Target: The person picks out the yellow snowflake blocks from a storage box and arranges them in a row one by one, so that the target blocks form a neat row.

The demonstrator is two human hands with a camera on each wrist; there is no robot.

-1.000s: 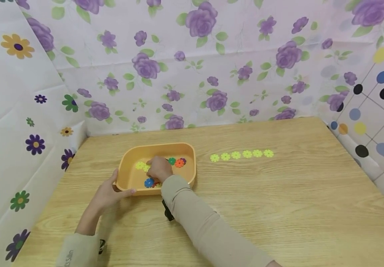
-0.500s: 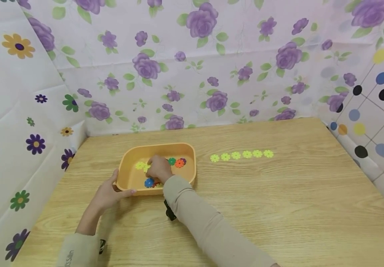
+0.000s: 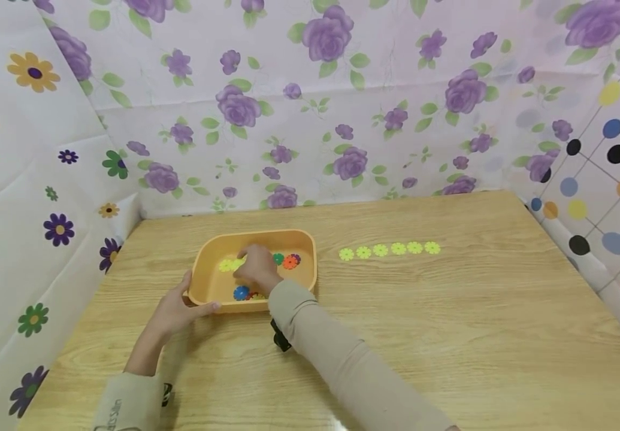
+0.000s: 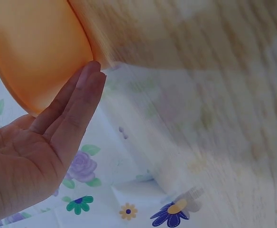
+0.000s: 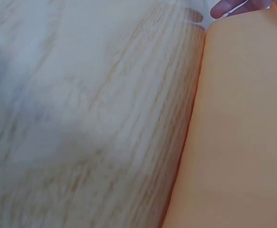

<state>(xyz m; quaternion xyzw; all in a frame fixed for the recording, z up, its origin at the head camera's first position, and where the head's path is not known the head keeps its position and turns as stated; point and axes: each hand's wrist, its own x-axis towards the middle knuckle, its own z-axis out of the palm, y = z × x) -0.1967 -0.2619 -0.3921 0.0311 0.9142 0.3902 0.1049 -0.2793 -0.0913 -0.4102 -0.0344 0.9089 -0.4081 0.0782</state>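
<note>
Left hand [image 3: 171,311], thumb and fingers spread apart, presses the orange tray [image 3: 211,284]. Right hand [image 3: 257,263] reaches inside, beside yellow flower discs [image 3: 226,265]; whether it pinches one is hidden

Rose-patterned sheet [image 3: 310,137] behind wooden table [image 3: 477,335]

From above the gripping left hand [image 3: 172,309], the head view faces forward-down. Close-in wrist views share the basin [image 4: 39,52].

Tub [image 3: 272,240] left of disc row [image 3: 380,250] (both on table [image 3: 477,299])
</note>
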